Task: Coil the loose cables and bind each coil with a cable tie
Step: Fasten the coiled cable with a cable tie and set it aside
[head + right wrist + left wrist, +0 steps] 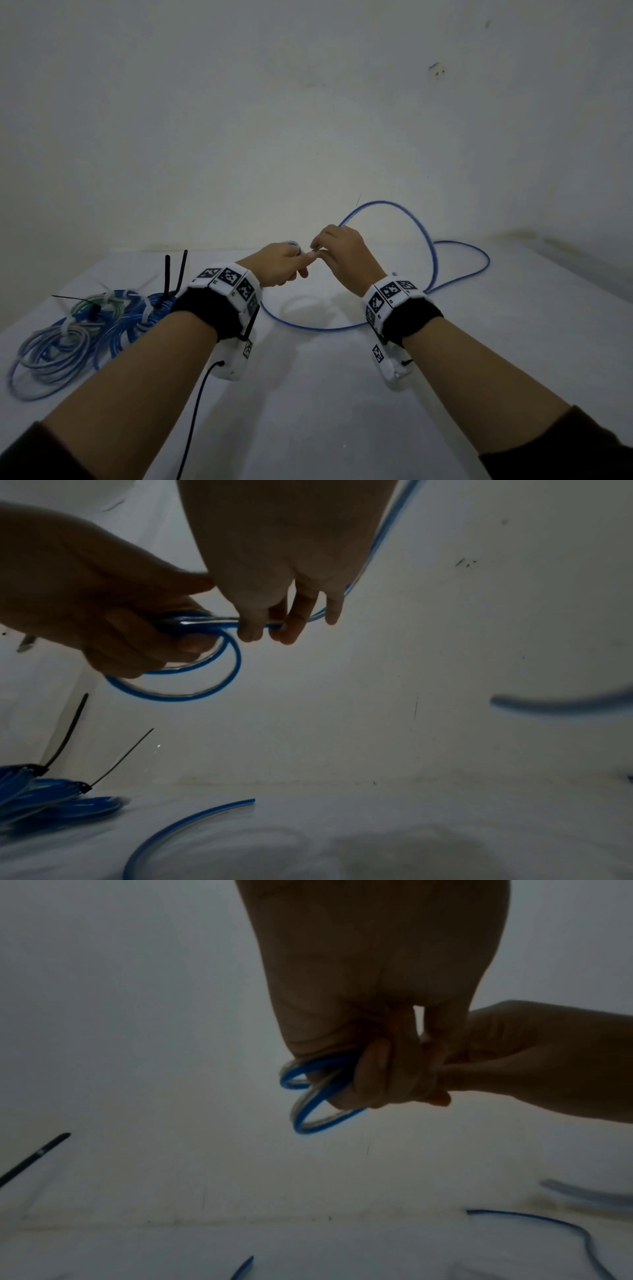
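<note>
**Blue cable, partly coiled, held above table**

Left hand (279, 263): fingers curled round small loops of the blue cable (192, 688), raised off the white table (342, 394). Right hand (346, 255): fingertips pinching the same cable just beside the left hand. Remaining cable trails over the table to the right. Tied coils (78, 325) with black cable ties (174, 274): table's left side.

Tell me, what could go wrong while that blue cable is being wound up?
The left hand holds only a few small loops, so they might spring open. The blue cable trailing from the right hand across the table may twist or snag. No loose cable tie is visible nearby.
</note>
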{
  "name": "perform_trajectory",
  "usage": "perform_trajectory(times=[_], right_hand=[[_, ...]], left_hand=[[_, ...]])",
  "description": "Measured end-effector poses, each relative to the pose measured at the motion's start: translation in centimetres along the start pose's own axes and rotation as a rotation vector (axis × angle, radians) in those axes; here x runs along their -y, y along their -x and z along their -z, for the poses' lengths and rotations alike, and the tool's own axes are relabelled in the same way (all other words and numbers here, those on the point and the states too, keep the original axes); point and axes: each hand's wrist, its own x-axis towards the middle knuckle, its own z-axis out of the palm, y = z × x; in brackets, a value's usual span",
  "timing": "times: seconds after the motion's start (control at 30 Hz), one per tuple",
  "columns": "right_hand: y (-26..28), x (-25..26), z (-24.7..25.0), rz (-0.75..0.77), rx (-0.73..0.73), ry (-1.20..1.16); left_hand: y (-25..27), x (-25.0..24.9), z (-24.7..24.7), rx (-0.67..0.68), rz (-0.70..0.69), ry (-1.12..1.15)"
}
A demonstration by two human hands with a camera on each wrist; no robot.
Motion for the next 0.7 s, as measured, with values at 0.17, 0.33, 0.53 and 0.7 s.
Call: perform_trajectory(times=[0.17,0.33,0.53,0.7], right_hand=[[0.8,-0.7,0.4,-0.101,0.133,0.033],[1.0,-0.5,1.3,-0.187,0.305,-0.100],[1.3,-0.9,1.9,-0.254,0.277,-0.201],[1.9,-2.2,1.3,-0.414,0.108,-0.160]], left_hand=[[0.1,0.6,0.7,-0.022,-0.044,-0.164],[0.1,0.5,0.6,-0.084,-0.007,-0.083],[-0.2,0.9,0.4,-0.114,-0.087,0.022],[-0.3,0.3,0.9,-0.184,-0.108,0.574]])
